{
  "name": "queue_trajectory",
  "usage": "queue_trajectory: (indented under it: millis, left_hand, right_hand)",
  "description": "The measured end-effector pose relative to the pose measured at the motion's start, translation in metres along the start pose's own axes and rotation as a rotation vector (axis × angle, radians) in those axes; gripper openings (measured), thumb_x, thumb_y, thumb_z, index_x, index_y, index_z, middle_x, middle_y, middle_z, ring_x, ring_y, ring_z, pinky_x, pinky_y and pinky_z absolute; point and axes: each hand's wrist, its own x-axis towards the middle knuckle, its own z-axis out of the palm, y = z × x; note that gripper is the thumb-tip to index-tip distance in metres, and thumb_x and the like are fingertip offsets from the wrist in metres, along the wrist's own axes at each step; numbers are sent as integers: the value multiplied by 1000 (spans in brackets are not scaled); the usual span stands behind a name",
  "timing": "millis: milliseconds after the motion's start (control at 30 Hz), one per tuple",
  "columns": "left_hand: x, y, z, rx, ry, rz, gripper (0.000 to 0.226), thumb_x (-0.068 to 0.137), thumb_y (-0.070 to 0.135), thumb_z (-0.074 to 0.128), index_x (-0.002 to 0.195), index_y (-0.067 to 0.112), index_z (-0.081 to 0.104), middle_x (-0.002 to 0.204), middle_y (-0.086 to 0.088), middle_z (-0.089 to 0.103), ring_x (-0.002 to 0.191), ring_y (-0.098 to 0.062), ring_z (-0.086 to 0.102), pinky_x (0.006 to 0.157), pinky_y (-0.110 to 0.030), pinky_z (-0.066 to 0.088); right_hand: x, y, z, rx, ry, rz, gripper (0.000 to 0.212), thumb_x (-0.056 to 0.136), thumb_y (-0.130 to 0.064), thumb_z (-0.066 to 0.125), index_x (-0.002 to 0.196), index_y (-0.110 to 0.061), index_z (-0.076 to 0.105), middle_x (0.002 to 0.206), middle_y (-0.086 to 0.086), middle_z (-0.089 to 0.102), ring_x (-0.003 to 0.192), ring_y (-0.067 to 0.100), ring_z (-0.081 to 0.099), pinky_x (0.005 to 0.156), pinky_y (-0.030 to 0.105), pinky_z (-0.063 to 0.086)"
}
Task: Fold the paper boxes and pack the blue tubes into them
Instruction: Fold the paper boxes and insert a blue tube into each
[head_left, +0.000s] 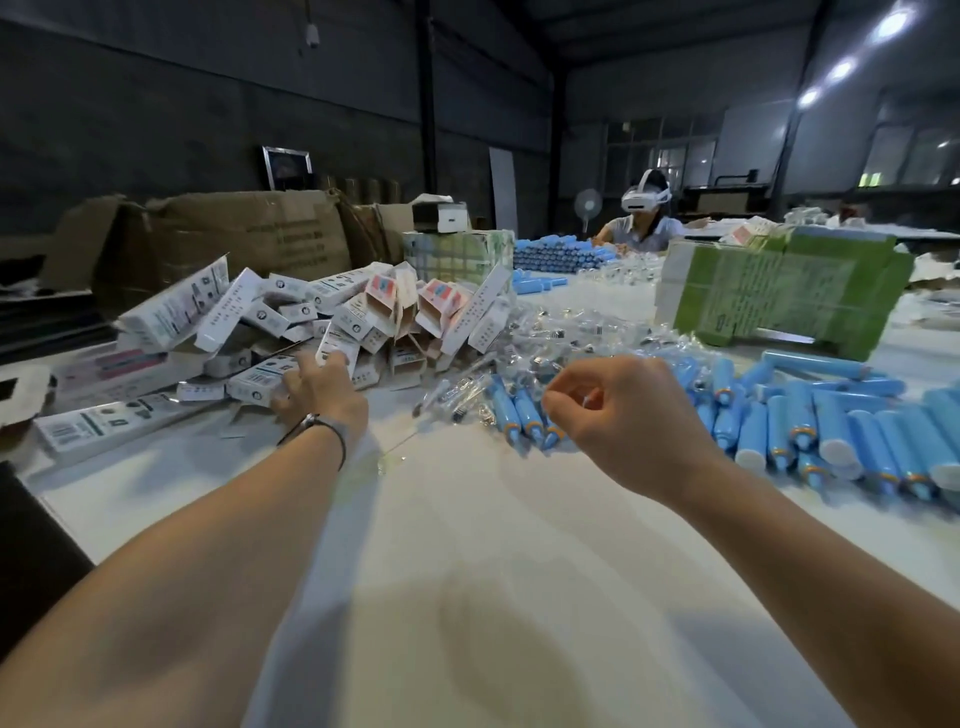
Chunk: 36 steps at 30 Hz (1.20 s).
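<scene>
left hand (317, 387) on boxes (260, 382) (piled), right hand (618, 415) curled

Far left: brown cardboard cartons (249, 234). Far right: green printed bundle (779, 296). Centre: clear plastic sachets (561, 332). Far end: person with white headset (644, 218), standing fan (587, 205).
</scene>
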Motion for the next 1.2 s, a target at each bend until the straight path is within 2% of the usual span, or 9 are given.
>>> queue_trajectory:
  millis: [100,233,467,600,667,833,933,1033,1200]
  left_hand:
    - [-13,28,-20,-341,24,-37,40,91,14,61,129,26,56,140,-11,44,128,-35,42,100,-51,41]
    - [-55,87,-59,-1227,-85,-172,36,94,2,54,123,21,45,129,-11,51,101,-21,58,54,-17,48]
    - [-132,150,-82,-1911,-711,-469,37,104,11,42,137,26,38,132,-20,57,109,-36,63,95,-60,51]
    - [-147,144,-78,-1952,-905,-392,48,106,19,42,153,16,30,120,-19,61,86,-30,64,62,-39,59]
    - [-155,138,-73,-1780,-939,-291,41,107,33,40,145,19,43,108,-14,66,82,-29,64,63,-39,55]
    - [-164,134,-65,-1326,-420,195,64,94,70,28,120,25,65,110,1,64,106,-22,61,90,-37,50]
    - [-164,127,-59,-1213,-299,348,80,83,84,23,102,21,68,95,-4,63,96,-25,61,79,-37,52]
    - [-165,121,-54,-1006,-190,526,57,80,73,43,107,27,63,97,2,48,99,-16,47,86,-28,47]
    - [-169,126,-50,-1032,-173,525,45,81,24,78,106,29,41,95,25,55,83,15,57,62,-1,42]
  right_hand:
    - [1,0,-3,19,14,7,11,83,-28,67,74,-29,72,59,-21,59,63,1,58,65,29,49]
    - [4,0,-5,46,21,8,8,86,-27,67,90,-28,73,68,-15,62,69,12,62,73,35,54]
    - [2,9,-16,303,-215,-98,62,83,-10,72,136,-35,53,128,-7,51,117,9,51,98,36,48]
    - [1,26,-22,4,-178,-226,57,80,-4,72,132,-25,60,134,1,54,127,23,48,108,40,38]
    - [1,30,-27,8,-77,-236,45,82,-3,71,123,-22,68,121,-3,64,114,19,59,99,39,46]
    - [6,32,-42,155,49,-125,42,84,-11,74,122,-24,63,98,-7,71,80,13,67,77,37,56]
    - [8,27,-44,284,78,-65,35,87,-10,70,114,-28,58,93,1,72,73,23,65,72,42,56]
    - [9,29,-46,504,45,28,37,89,-2,62,111,-29,52,91,11,72,67,27,56,57,32,50]
    - [12,54,-47,880,-121,174,40,85,-12,50,118,-29,63,105,11,71,76,18,63,53,28,49]
